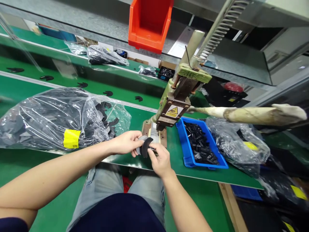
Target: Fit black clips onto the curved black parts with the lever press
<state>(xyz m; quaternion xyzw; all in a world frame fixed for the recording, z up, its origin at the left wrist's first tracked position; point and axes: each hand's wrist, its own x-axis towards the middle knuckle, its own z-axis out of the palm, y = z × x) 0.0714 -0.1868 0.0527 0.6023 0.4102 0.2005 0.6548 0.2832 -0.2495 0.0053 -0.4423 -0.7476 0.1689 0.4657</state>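
Note:
My left hand (126, 142) and my right hand (159, 159) meet over the near edge of the green bench (149, 112), both closed on a black curved plastic part (145, 146). The left fingers pinch its left end and the right fingers grip its right side from below. Just behind the hands stands a small hand press (172, 106) with a yellow warning label, and its base plate (154, 133) is right by the part. The press's long wrapped lever (253, 114) sticks out to the right.
A large clear bag (55, 119) of black curved parts lies at the left. A blue tray (201, 145) of small black pieces sits right of the press, with another plastic bag (238, 143) beyond. An orange bin (149, 24) hangs above. Single black parts (108, 93) lie on the conveyor behind.

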